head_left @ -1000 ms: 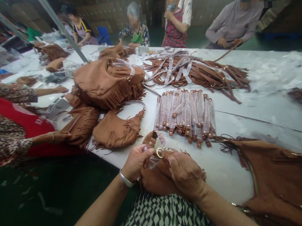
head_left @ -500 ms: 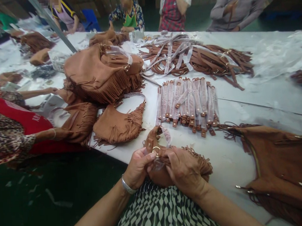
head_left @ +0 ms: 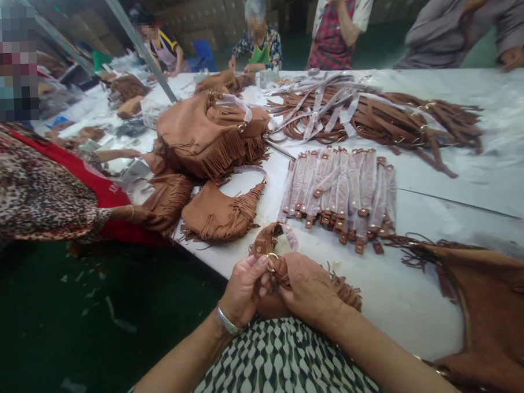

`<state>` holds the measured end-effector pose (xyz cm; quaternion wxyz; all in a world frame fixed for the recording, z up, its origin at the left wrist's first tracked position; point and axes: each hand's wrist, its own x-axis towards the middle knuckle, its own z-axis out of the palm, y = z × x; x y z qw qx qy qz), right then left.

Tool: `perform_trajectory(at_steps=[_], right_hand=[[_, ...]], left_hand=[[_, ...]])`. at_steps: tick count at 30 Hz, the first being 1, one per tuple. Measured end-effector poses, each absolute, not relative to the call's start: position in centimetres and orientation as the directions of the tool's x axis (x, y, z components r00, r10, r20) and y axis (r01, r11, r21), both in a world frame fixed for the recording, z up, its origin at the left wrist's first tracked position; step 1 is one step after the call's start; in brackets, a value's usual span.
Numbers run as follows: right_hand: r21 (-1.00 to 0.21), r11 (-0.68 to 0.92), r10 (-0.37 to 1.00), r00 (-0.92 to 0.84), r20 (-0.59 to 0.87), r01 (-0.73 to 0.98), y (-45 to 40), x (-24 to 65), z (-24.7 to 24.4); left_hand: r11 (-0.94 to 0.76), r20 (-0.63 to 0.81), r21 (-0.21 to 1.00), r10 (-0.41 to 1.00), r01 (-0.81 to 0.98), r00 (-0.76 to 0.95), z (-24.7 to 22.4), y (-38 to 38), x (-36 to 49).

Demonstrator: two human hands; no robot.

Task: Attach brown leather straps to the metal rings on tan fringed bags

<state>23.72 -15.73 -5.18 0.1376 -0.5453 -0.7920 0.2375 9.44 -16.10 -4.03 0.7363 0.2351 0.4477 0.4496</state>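
Note:
In front of my body a brown fringed handbag (head_left: 269,307) lies at the table edge, partly covered by my hands. My left hand (head_left: 243,289) is closed, thumb and fingers pinching a gold ring (head_left: 272,262) on the bag. Close against it, my right hand (head_left: 310,287) curls round the brown leather beside the ring, its fingertips largely hidden. Beyond my fingers a brown strap (head_left: 263,241) with a metal stud stands up, a piece of clear plastic (head_left: 290,237) hanging by it. Fringe (head_left: 348,294) spills out past my right hand.
Plastic-wrapped straps (head_left: 340,187) lie in a row ahead on the white table (head_left: 426,288). Long brown straps (head_left: 371,113) are heaped behind them. Fringed bags (head_left: 219,210) are at left, a larger bag (head_left: 501,307) at right. A co-worker's sleeve (head_left: 40,189) reaches in from the left; several people stand or sit opposite.
My view has swung left, so things on the table appear further right. My hands stay at the ring, the right one curled more closely round the leather. At far right a co-worker's arm has moved.

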Motion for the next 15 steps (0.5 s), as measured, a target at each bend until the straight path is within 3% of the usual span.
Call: perform_trajectory(at_steps=[9, 15], right_hand=[[-0.636, 0.429, 0.806, -0.589, -0.050, 0.641, -15.7, 27.0, -4.0], [-0.536, 0.271, 0.944, -0.330, -0.015, 0.800, -16.5, 26.4, -3.7]], left_hand=[[0.738, -0.593, 0.630, 0.658, -0.241, 0.464, -2.9, -14.7, 8.9], [0.592, -0.467, 0.699, 0.803, -0.401, 0.370, -2.7, -15.4, 11.0]])
